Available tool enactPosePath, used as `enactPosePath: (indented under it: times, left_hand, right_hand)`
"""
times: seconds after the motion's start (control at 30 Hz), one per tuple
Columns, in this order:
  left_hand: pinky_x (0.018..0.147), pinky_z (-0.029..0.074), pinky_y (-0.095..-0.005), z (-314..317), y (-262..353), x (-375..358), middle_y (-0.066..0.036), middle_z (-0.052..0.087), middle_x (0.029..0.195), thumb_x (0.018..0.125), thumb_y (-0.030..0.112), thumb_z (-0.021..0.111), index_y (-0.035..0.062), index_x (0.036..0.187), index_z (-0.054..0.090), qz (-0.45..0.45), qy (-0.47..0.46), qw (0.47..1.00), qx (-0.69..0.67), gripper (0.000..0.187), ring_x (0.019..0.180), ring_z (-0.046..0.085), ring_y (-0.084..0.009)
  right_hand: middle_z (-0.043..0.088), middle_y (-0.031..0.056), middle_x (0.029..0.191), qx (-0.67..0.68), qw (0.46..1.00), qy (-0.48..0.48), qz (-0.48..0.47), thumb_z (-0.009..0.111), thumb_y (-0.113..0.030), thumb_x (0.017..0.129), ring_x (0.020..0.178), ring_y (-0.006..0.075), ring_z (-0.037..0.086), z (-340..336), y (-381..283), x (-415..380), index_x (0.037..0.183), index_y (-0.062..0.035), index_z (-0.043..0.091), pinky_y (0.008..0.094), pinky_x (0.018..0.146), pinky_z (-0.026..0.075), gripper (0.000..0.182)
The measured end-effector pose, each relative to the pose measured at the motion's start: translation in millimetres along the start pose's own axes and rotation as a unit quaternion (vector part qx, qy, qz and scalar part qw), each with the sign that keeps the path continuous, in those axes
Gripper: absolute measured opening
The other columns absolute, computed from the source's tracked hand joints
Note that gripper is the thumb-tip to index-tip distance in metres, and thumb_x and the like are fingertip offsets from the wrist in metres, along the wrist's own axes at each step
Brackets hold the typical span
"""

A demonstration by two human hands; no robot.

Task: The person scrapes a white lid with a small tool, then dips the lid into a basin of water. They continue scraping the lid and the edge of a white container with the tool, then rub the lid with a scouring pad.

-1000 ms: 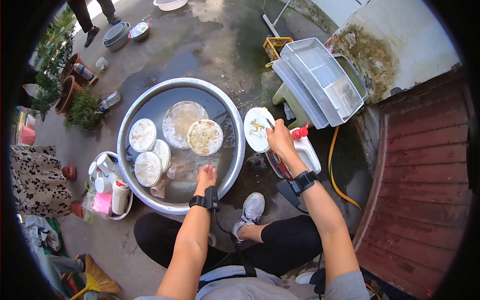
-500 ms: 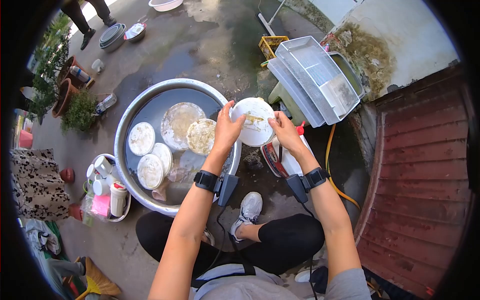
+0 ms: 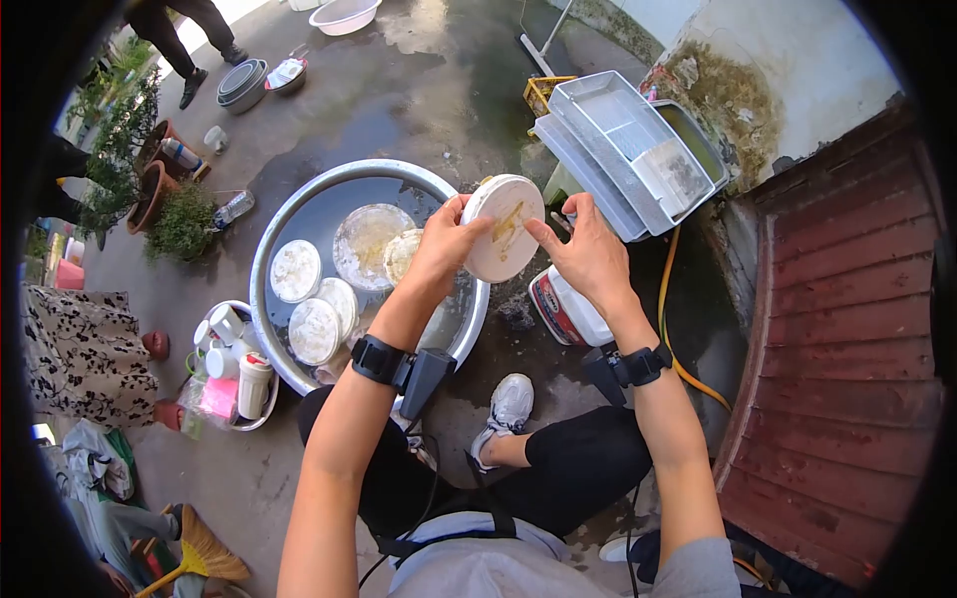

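Observation:
My left hand (image 3: 448,242) grips a round white lid (image 3: 495,242) by its left edge, with the thumb across its face. Yellow-brown smears streak that face, which is tilted in front of me. Just right of the lid, my right hand (image 3: 592,255) has its fingers spread, the thumb tip at the lid's edge. Below and left stands a large metal basin (image 3: 371,168) of water. Several stained white lids lie in it, among them a large lid (image 3: 373,239) and a smaller lid (image 3: 296,270); my left hand partly covers another lid (image 3: 400,261).
A white container with a red label (image 3: 566,307) stands below my right hand. Stacked clear plastic trays (image 3: 638,149) and a yellow hose (image 3: 666,319) are to the right. A bowl of cups (image 3: 239,364) sits left of the basin. Two people stand at the left, partly visible.
My right hand has let go of the lid's right edge and opened. The lid has been tilted in my left hand. The whole view has shifted slightly.

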State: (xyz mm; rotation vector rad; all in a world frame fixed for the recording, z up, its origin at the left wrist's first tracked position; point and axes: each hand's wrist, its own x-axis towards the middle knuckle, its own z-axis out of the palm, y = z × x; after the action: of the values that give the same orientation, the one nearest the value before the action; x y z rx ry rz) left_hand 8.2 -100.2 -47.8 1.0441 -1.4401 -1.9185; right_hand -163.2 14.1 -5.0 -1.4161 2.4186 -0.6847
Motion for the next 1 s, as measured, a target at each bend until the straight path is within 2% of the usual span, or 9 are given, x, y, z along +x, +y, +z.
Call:
enactPosePath:
  times: [0.07, 0.2, 0.23, 0.27, 0.33, 0.37, 0.47, 0.8, 1.0]
  left_hand:
    - [0.087, 0.051, -0.0299, 7.9, 14.2, -12.6, -0.006, 0.068, 0.112, 0.093, 0.012, 0.070, 0.0033, 0.127, 0.059, -0.015, -0.003, 0.998, -0.060, 0.037, 0.103, 0.064, -0.0141]
    - [0.092, 0.051, -0.0303, 11.1, 24.4, -30.6, -0.007, 0.069, 0.115, 0.092, 0.009, 0.070, 0.0012, 0.129, 0.058, 0.032, -0.008, 0.998, -0.048, 0.040, 0.106, 0.064, -0.0130]
    - [0.091, 0.052, -0.0298, 9.5, 24.4, -34.5, -0.007, 0.070, 0.115, 0.092, 0.009, 0.071, 0.0009, 0.128, 0.058, 0.025, -0.009, 0.999, -0.039, 0.040, 0.105, 0.065, -0.0116]
    - [0.091, 0.052, -0.0298, 6.8, 23.5, -36.5, -0.007, 0.070, 0.115, 0.092, 0.009, 0.071, 0.0009, 0.128, 0.058, 0.024, -0.011, 0.999, -0.044, 0.040, 0.105, 0.065, -0.0116]
    - [0.090, 0.051, -0.0279, 0.3, 18.3, -44.5, -0.007, 0.071, 0.114, 0.092, 0.011, 0.073, 0.0008, 0.128, 0.059, 0.017, -0.015, 0.999, -0.033, 0.040, 0.103, 0.066, -0.0111]
    - [0.091, 0.051, -0.0270, -3.5, 20.0, -47.4, -0.006, 0.071, 0.114, 0.092, 0.014, 0.074, 0.0017, 0.128, 0.061, 0.022, -0.017, 1.000, -0.014, 0.040, 0.102, 0.066, -0.0110]
    - [0.087, 0.054, -0.0290, -7.9, 32.2, -56.3, -0.008, 0.073, 0.107, 0.088, 0.012, 0.075, 0.0015, 0.122, 0.067, 0.065, 0.005, 0.998, 0.011, 0.037, 0.098, 0.068, -0.0129]
    - [0.094, 0.053, -0.0298, -12.7, 38.3, -65.2, -0.007, 0.071, 0.116, 0.095, 0.013, 0.070, 0.0027, 0.128, 0.065, 0.089, -0.044, 0.995, 0.012, 0.035, 0.107, 0.065, -0.0135]
    - [0.094, 0.053, -0.0304, -11.9, 35.8, -66.5, -0.007, 0.070, 0.115, 0.097, 0.010, 0.067, 0.0023, 0.128, 0.064, 0.085, -0.060, 0.994, 0.031, 0.032, 0.107, 0.065, -0.0133]
  right_hand:
    - [0.068, 0.0169, 0.098, -0.026, 0.998, 0.037, -0.049, 0.055, -0.067, 0.095, 0.093, 0.0401, 0.069, 2.1, -11.7, -6.0, 0.114, -0.0080, 0.052, 0.0529, 0.079, 0.052, 0.062]
    - [0.067, 0.0155, 0.098, 0.017, 0.996, 0.040, -0.080, 0.048, -0.052, 0.105, 0.090, 0.0385, 0.069, 0.2, -27.3, -7.2, 0.115, -0.0070, 0.052, 0.0517, 0.073, 0.052, 0.046]
    - [0.066, 0.0134, 0.096, 0.021, 0.995, 0.055, -0.080, 0.052, -0.039, 0.105, 0.088, 0.0355, 0.068, -1.9, -32.5, -11.1, 0.112, -0.0068, 0.054, 0.0489, 0.073, 0.051, 0.033]
    - [0.066, 0.0134, 0.096, 0.016, 0.995, 0.054, -0.079, 0.052, -0.039, 0.105, 0.088, 0.0355, 0.068, -4.0, -32.4, -10.1, 0.112, -0.0068, 0.054, 0.0489, 0.073, 0.051, 0.033]
    - [0.066, 0.0107, 0.092, 0.150, 0.977, 0.080, -0.128, 0.063, -0.028, 0.100, 0.088, 0.0327, 0.066, -3.0, -28.6, -12.0, 0.105, -0.0068, 0.058, 0.0466, 0.076, 0.049, 0.023]
    - [0.064, 0.0082, 0.089, 0.163, 0.968, 0.113, -0.154, 0.070, -0.017, 0.094, 0.086, 0.0290, 0.063, -0.6, -24.0, -9.0, 0.098, -0.0065, 0.062, 0.0432, 0.075, 0.047, 0.014]
    - [0.064, 0.0070, 0.089, 0.115, 0.964, 0.142, -0.193, 0.072, -0.015, 0.090, 0.081, 0.0275, 0.062, -10.3, -20.5, -9.2, 0.095, -0.0065, 0.065, 0.0411, 0.072, 0.046, 0.012]
    - [0.065, 0.0027, 0.088, 0.011, 0.932, 0.180, -0.315, 0.078, -0.011, 0.083, 0.083, 0.0234, 0.060, -25.6, -21.5, -14.5, 0.092, -0.0108, 0.069, 0.0379, 0.075, 0.039, 0.014]
    - [0.064, 0.0029, 0.086, 0.006, 0.931, 0.171, -0.323, 0.079, -0.011, 0.081, 0.083, 0.0247, 0.059, -21.3, -23.1, -17.6, 0.089, -0.0104, 0.068, 0.0389, 0.074, 0.038, 0.014]
